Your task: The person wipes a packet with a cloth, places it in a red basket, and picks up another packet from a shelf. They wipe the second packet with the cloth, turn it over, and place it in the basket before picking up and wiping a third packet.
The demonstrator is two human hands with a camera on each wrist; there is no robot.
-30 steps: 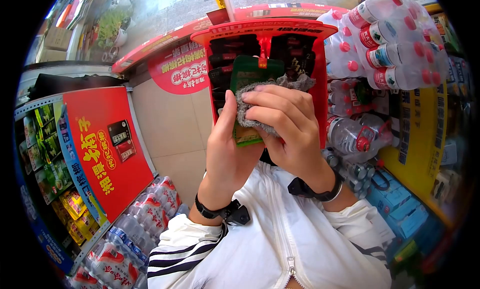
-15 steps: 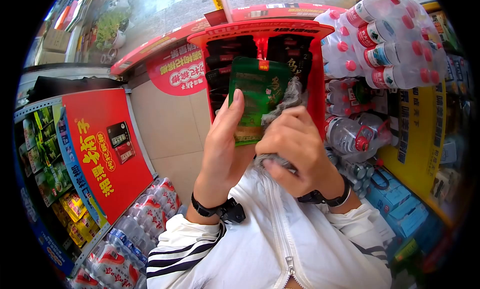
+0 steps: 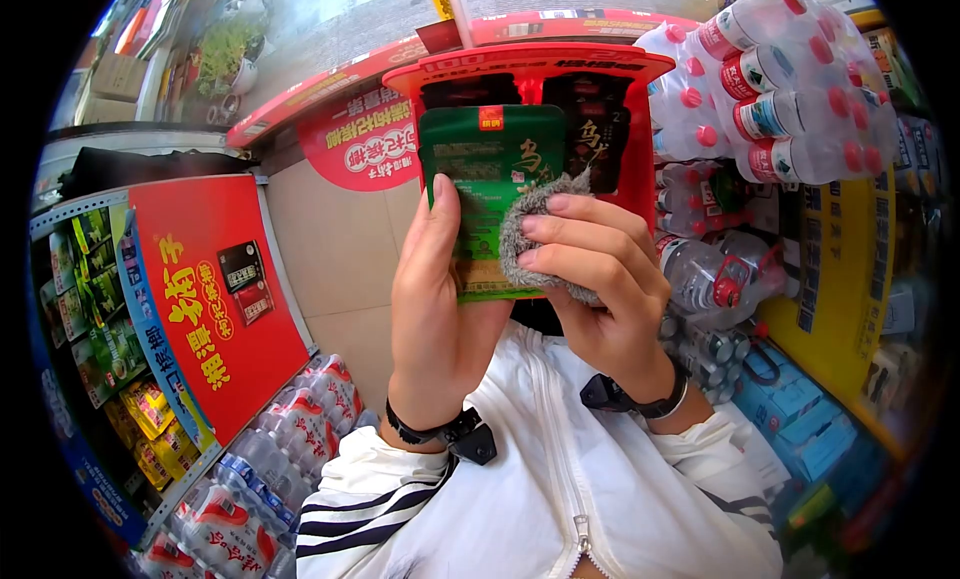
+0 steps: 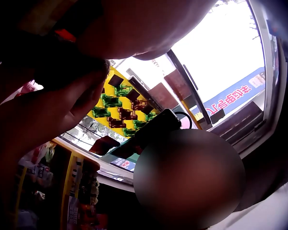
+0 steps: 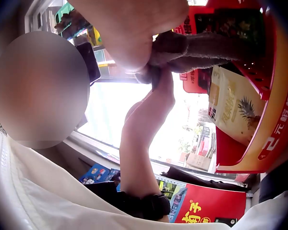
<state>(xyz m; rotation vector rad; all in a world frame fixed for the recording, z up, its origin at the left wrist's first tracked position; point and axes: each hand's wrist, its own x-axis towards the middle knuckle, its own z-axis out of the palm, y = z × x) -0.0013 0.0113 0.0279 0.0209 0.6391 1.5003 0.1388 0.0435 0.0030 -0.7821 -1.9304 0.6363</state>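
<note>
Head view looks down; 2 wrist views, close in, look upward; head and right share the cloth (image 3: pixel 516 241)

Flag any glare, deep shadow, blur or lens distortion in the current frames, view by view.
Head: strong fisheye bowing, black corners, fairly even light, large characters on the green pouch legible. Left wrist: upper left in deep shadow, window blown white, round blurred patch low right of centre. Right wrist: window glare, grey cloth dark, round blurred patch at left.
</note>
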